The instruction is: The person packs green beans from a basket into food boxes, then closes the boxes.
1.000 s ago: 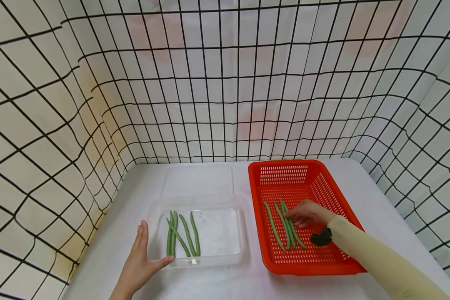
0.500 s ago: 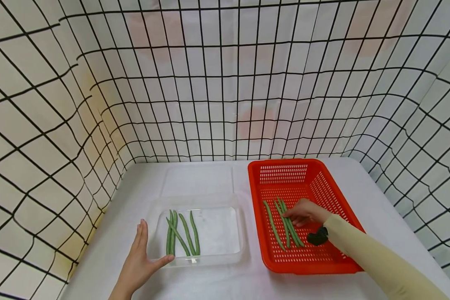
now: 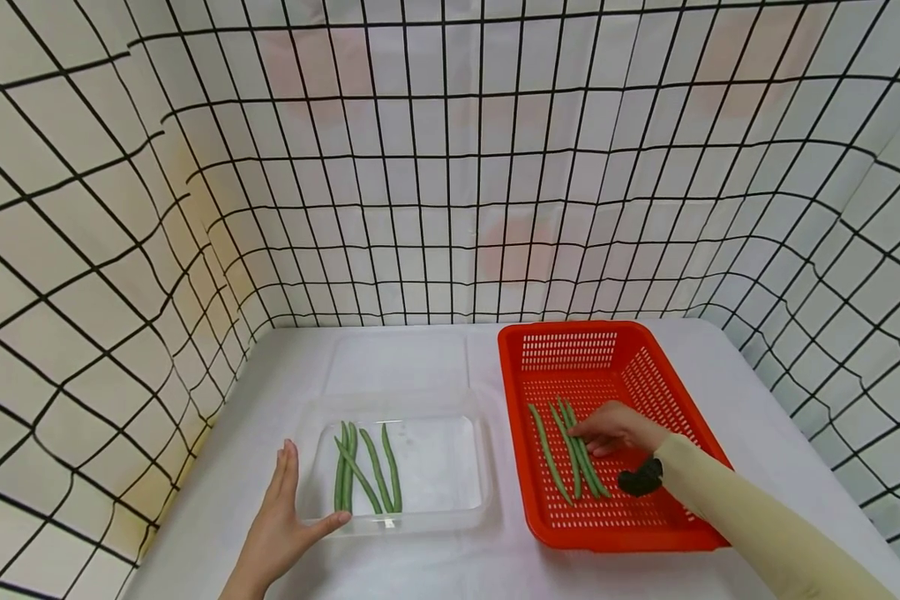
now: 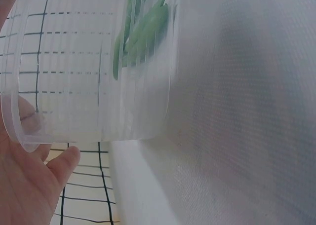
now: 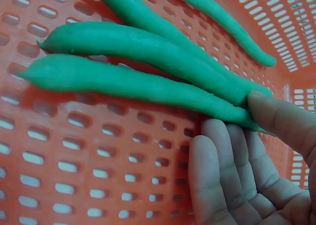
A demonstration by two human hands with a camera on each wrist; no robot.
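Observation:
My left hand (image 3: 276,529) rests at the near left corner of a clear plastic container (image 3: 482,475), fingers and thumb straight and spread along its sides. Several green beans (image 3: 385,475) lie in the container's left half, one crossing others. In the left wrist view the container wall (image 4: 74,87) stands close to the fingers. My right hand (image 3: 617,427) is inside the red plastic basket (image 3: 528,525). Its thumb and fingertips pinch a green bean (image 5: 123,82) near one end, with another bean (image 5: 133,45) against it. A separate bean (image 3: 549,454) lies farther left in the basket.
A flat clear lid (image 3: 396,362) lies behind the container. Black grid netting (image 3: 457,167) over white cloth walls surrounds the back and sides. A white cloth (image 3: 427,567) covers the table. The right forearm (image 3: 750,508) passes over the basket's right rim.
The beans by my right hand have shifted slightly and lie closer together, while the hand stays almost in place. My left hand and the container have not visibly moved.

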